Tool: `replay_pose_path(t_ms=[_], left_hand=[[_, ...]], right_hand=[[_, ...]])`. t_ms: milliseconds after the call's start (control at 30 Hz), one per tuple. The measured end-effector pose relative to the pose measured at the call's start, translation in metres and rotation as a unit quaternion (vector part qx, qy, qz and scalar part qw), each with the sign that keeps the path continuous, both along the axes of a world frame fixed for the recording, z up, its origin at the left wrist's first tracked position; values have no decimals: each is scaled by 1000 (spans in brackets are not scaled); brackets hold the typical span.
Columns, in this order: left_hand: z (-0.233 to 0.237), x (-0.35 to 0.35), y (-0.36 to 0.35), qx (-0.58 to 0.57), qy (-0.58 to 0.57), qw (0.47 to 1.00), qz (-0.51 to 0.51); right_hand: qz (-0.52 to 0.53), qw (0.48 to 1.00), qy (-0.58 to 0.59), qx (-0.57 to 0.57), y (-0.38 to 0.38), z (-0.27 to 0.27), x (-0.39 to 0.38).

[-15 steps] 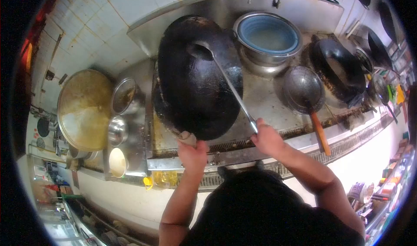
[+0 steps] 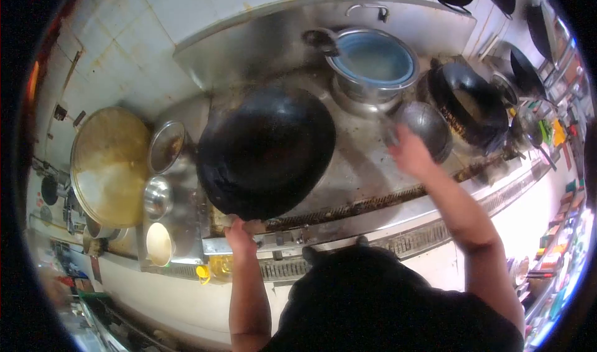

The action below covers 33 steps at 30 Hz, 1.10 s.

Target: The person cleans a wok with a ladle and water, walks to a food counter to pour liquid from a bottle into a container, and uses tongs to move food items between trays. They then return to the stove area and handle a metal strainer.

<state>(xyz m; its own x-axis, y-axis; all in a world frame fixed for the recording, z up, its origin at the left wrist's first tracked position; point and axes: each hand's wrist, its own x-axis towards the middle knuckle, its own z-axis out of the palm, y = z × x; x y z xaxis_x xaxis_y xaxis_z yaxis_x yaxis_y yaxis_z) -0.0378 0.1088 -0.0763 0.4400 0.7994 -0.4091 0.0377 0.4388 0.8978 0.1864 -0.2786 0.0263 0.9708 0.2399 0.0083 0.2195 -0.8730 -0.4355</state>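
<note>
A large black wok (image 2: 267,150) sits on the steel stove, its inside dark and bare. My left hand (image 2: 240,237) is closed at its near edge, with a folded cloth (image 2: 254,226) between the fingers and the rim. To the right, my right hand (image 2: 411,153) is closed around the handle of a ladle. The ladle's dark bowl (image 2: 321,41) is raised beside the left rim of a blue basin (image 2: 379,56), which holds cloudy water and rests inside a steel pot (image 2: 367,94). Motion blurs most of the ladle's handle.
A round strainer (image 2: 426,128) lies just beyond my right hand, and a second black wok (image 2: 469,103) stands farther right. On the left are a big round lid-like pan (image 2: 109,165), a steel bowl (image 2: 158,198) and a cream bowl (image 2: 160,244). A tap (image 2: 367,9) is on the back wall.
The ladle has left the wok and swung up and right to the basin. My right hand has moved up and right. The wok has come down from a steep tilt to lie flatter.
</note>
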Motion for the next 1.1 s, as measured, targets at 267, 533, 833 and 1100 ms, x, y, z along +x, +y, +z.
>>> replay_pose_path(t_ms=[267,533,833,1100], left_hand=[[-10,21,-2,-70,13,997,4],[-45,32,19,-47,47,998,-7],[-41,32,26,-190,-19,981,-24],[-52,29,22,-187,-8,981,-47]], right_hand=[[20,978,5,-207,-49,-12,142],[-137,505,561,642,-34,20,168],[-109,474,539,688,-36,85,132],[-121,557,463,679,-23,159,58]])
